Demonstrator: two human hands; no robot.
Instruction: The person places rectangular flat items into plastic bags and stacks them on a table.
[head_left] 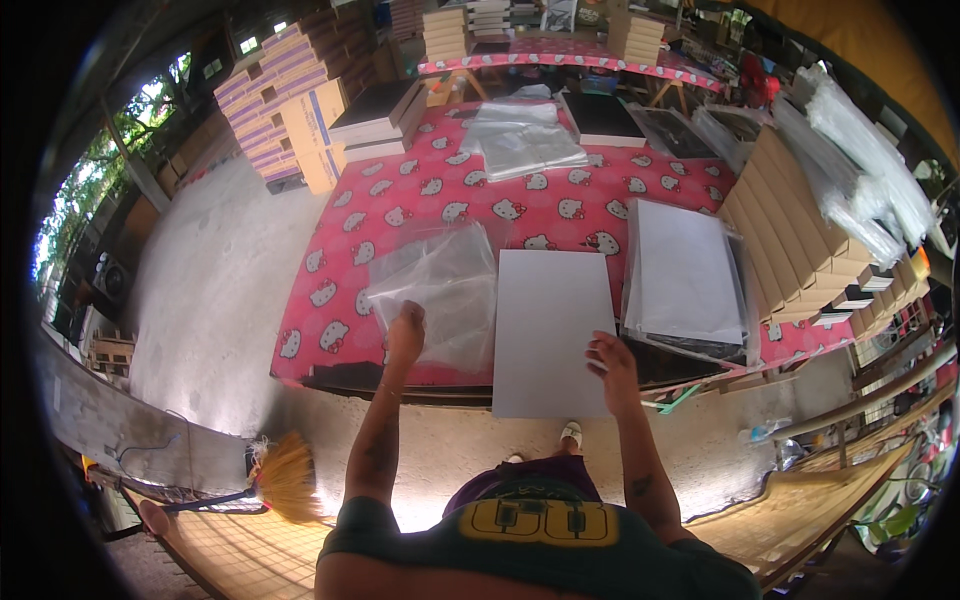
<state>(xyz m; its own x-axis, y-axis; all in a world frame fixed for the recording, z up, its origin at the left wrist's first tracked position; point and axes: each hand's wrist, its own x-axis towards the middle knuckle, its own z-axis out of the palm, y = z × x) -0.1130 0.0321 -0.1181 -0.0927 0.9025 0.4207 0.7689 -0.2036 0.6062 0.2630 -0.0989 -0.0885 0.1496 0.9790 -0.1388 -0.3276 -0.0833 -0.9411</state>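
My left hand [406,333] is closed at the left edge of a clear plastic bag [450,290], pinching it. The bag lies with others on a pink cartoon-patterned tablecloth [420,190]. To its right rests a plain white rectangular board [553,330], its near end jutting past the table's front edge. My right hand [612,365] is at the board's right edge, fingers apart and slightly curled over it. Just beyond that hand is a stack of white sheets in clear plastic [688,270].
More clear bags [525,140] lie at the table's far side, between black-topped stacks [603,118]. Brown cartons [790,220] and plastic-wrapped bundles [860,160] crowd the right. Piled boxes [290,120] stand at the left. A straw broom [285,480] is near my left side.
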